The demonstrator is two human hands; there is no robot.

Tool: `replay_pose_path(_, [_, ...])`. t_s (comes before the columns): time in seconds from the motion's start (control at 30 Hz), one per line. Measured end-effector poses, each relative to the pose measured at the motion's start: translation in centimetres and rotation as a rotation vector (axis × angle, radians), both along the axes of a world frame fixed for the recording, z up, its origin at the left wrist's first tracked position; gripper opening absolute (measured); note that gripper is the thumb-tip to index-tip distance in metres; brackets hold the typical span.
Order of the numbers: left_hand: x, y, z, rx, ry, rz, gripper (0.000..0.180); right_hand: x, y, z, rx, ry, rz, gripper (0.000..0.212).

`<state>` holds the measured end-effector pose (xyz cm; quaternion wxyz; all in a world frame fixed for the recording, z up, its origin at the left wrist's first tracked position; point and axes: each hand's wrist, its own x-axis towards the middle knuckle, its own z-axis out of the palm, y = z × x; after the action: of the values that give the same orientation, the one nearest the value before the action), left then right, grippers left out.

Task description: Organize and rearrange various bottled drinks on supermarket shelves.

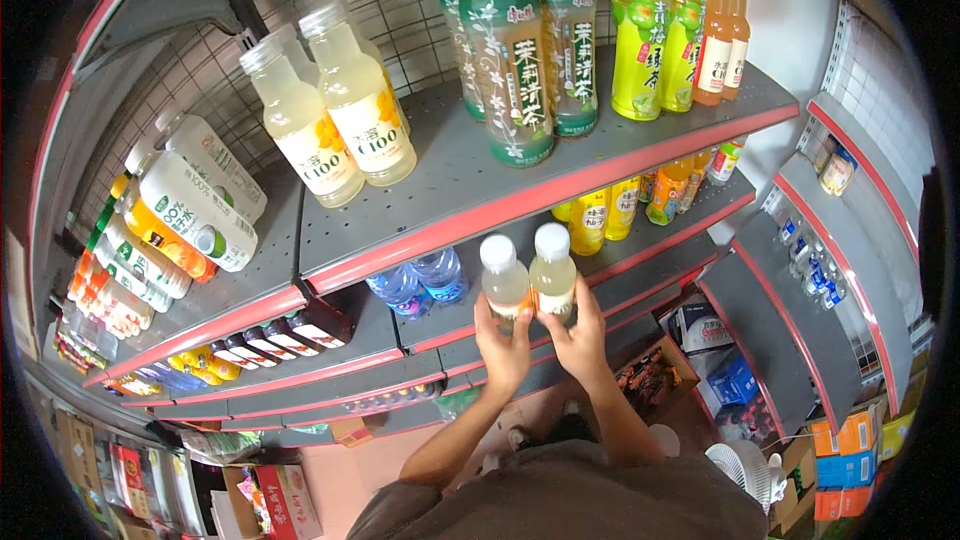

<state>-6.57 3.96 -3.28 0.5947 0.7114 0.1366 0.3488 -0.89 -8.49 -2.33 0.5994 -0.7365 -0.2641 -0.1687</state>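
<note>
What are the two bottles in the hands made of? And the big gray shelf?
The held bottles: probably smooth plastic, maybe glass, because their shiny walls look see-through. Their white caps: likely plastic, being smooth and opaque. The gray shelf: probably painted metal, dull-looking, dotted with small holes.

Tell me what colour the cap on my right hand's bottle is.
The cap of the bottle in your right hand is white, in head view.
</note>
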Motion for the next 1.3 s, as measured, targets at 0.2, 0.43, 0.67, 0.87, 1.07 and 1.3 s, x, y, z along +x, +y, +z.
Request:
replay_pose_path(0.2, [-7.7,-1.3,2.7,0.362,-0.116,0.146,0.068,-6.6,-2.8,3.6,0.072,-0.016,0.095,0.065])
replay_pose_path(0.43, [-11.0,2.1,8.3,0.37,-0.348,0.186,0.068,-8.3,-1.8,11.0,0.079,-0.27,0.229,0.079])
replay_pose_path(0.67, [-7.7,8.5,21.4,0.625,-0.562,0.339,0.063,-3.9,7.2,21.0,0.215,-0.565,0.24,0.086])
replay_pose_path(0.87, [-5.3,12.1,24.1,0.568,-0.447,0.317,0.058,-1.4,11.7,22.2,0.375,-0.45,0.338,0.078])
replay_pose_path(1.07, [-4.6,13.4,22.5,0.56,-0.409,0.346,0.053,-0.8,13.1,20.6,0.294,-0.355,0.321,0.076])
replay_pose_path(1.3, [-5.4,12.4,23.8,0.536,-0.302,0.325,0.062,-0.6,13.4,20.6,0.268,-0.296,0.282,0.075])
